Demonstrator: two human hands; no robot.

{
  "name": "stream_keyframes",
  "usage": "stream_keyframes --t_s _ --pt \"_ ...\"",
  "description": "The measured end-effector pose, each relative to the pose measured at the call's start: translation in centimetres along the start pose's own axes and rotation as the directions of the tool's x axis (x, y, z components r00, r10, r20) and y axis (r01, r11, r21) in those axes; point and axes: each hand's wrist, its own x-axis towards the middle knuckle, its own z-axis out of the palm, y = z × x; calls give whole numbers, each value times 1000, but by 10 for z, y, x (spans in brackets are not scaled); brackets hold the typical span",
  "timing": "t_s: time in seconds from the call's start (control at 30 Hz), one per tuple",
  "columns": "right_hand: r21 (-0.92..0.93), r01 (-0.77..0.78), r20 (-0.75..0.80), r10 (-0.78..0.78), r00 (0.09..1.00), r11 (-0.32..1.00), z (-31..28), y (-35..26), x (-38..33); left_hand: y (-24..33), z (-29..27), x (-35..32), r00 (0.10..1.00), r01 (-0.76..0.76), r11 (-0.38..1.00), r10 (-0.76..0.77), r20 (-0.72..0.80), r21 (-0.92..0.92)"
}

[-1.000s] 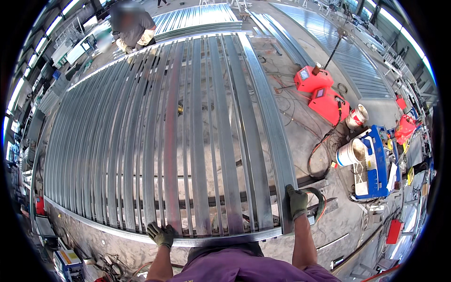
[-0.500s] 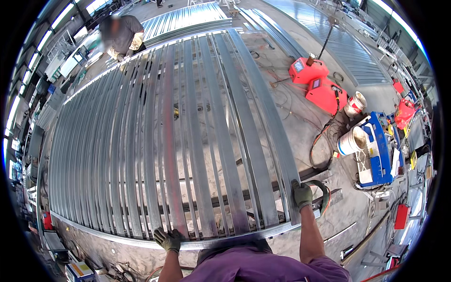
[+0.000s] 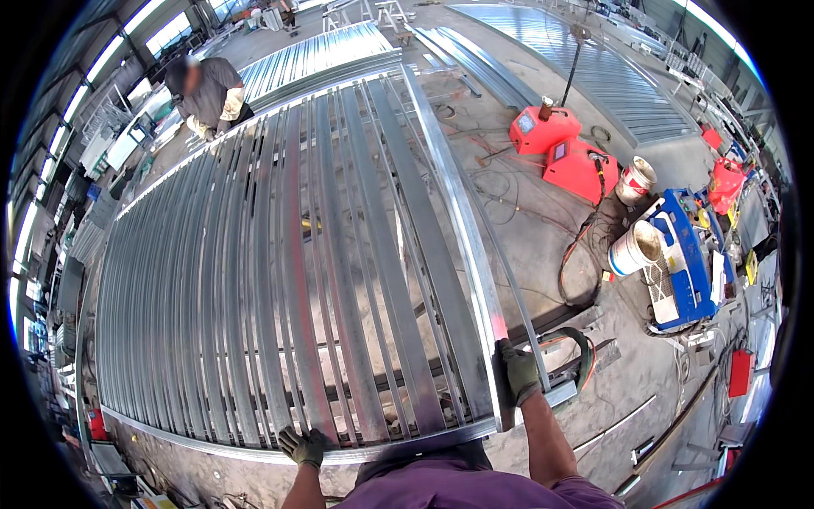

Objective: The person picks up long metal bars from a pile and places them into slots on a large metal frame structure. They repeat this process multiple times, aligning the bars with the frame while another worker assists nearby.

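Observation:
My left hand (image 3: pixel 303 445), in a dark green work glove, rests on the near edge rail (image 3: pixel 229 450) of a large steel frame. Its fingers lie spread over the rail and the slat ends. Gloved alike, my right hand (image 3: pixel 520 373) is closed around the near end of a long steel channel (image 3: pixel 469 237). That channel stands tipped on its edge, its bright side showing, beside the flat grey slats (image 3: pixel 415 254). To its right runs a thinner steel bar (image 3: pixel 509 263), with a gap between. The fingertips behind the channel are hidden.
Across the frame a co-worker (image 3: pixel 208 93) in pale gloves leans at its far edge. Two red machines (image 3: pixel 581 170), white buckets (image 3: pixel 636 250) and a blue machine (image 3: pixel 691 263) stand on the right. Cables (image 3: pixel 585 348) lie by the frame's near right corner. More steel panels (image 3: pixel 322 55) lie behind.
My right hand has moved left with the channel, which has turned from lying flat onto its edge. A gap has opened to its right. My left hand stays on the rail.

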Motion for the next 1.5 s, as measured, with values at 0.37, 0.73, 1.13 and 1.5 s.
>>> stream_keyframes --t_s 0.37,0.73,1.13,1.5 --pt "-651 277 -40 -397 917 706 -65 20 85 -2 0 10 996 -56 998 56 -68 -5" --pt "-266 -69 -19 66 998 962 -203 -9 196 -33 31 30 988 -93 957 124 -96 275" --pt "-378 -89 102 137 985 922 -159 21 195 -43 27 42 996 -92 979 91 15 182" --pt "-477 92 153 -21 988 874 -155 31 206 -45 28 28 996 -94 981 94 7 171"
